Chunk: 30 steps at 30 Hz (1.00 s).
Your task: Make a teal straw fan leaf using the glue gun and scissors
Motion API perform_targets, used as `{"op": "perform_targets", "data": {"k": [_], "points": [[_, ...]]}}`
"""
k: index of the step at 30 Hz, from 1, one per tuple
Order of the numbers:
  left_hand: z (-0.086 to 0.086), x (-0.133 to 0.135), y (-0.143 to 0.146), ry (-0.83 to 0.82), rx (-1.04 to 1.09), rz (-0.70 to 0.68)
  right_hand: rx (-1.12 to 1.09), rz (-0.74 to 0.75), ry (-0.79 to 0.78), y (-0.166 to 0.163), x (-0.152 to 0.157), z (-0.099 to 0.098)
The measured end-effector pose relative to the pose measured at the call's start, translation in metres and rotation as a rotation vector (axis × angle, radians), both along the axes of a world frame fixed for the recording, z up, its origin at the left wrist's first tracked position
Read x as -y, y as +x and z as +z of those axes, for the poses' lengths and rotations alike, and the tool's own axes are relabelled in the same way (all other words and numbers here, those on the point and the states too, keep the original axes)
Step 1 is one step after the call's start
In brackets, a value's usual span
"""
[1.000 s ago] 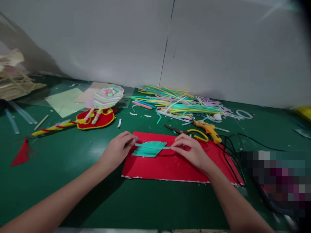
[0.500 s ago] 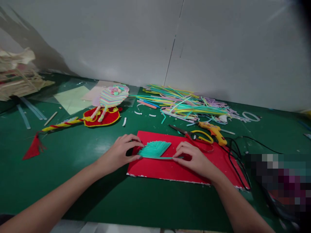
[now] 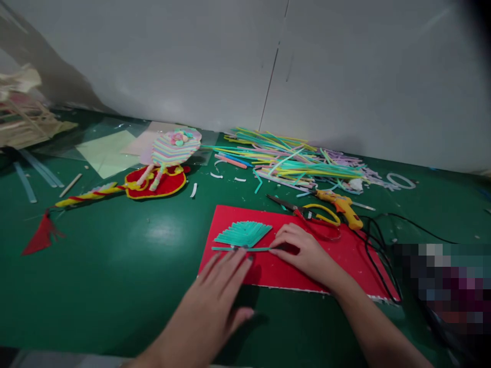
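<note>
A fan shape made of teal pipe cleaners (image 3: 245, 234) lies on a red board (image 3: 284, 273). Just below it runs a single straight teal pipe cleaner (image 3: 222, 249), level along the fan's lower edge. My right hand (image 3: 307, 253) pinches this strip's right end between thumb and fingers. My left hand (image 3: 215, 306) is open, palm down, with outstretched fingertips at the middle of the strip and the thumb apart. Whether those fingertips press on the strip or rest on the board beside it I cannot tell.
Scissors (image 3: 303, 209) and a yellow glue gun (image 3: 339, 204) lie at the board's upper right, its black cord (image 3: 370, 245) trailing over the board. Behind is a pile of coloured pipe cleaners (image 3: 291, 163). Leftward sit a striped fan (image 3: 174, 148) and a red tassel (image 3: 44, 235).
My left hand has let go of the strip's left end and moved down and right, its fingers now stretched toward the strip's middle. My right hand keeps its pinch.
</note>
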<state>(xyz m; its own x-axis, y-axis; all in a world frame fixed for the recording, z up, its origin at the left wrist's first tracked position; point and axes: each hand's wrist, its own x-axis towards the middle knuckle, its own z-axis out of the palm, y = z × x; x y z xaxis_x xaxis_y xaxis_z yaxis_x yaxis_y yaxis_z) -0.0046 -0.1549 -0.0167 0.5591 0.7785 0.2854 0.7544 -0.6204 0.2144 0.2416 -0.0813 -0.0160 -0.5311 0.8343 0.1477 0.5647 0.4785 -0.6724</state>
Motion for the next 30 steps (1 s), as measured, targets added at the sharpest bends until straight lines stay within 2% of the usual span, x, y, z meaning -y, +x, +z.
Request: {"op": "perform_targets", "data": {"k": [2, 4, 10, 15, 22, 30], "points": [[-0.007, 0.017, 0.014, 0.014, -0.064, -0.004, 0.001, -0.006, -0.007, 0.001, 0.0, 0.0], [-0.013, 0.025, 0.023, 0.048, -0.095, 0.05, 0.004, -0.007, -0.011, 0.001, 0.001, 0.0], [-0.021, 0.018, 0.03, 0.088, -0.112, 0.241, 0.023, 0.002, -0.007, 0.0, 0.002, 0.001], [-0.021, 0.014, 0.031, 0.078, -0.134, 0.244, -0.005, -0.04, -0.063, 0.003, -0.001, 0.004], [-0.024, 0.014, 0.031, 0.03, -0.095, 0.258, 0.003, -0.074, -0.004, 0.017, -0.007, 0.005], [-0.026, 0.014, 0.031, 0.024, -0.076, 0.265, -0.07, -0.2, -0.001, 0.007, -0.011, -0.002]]}}
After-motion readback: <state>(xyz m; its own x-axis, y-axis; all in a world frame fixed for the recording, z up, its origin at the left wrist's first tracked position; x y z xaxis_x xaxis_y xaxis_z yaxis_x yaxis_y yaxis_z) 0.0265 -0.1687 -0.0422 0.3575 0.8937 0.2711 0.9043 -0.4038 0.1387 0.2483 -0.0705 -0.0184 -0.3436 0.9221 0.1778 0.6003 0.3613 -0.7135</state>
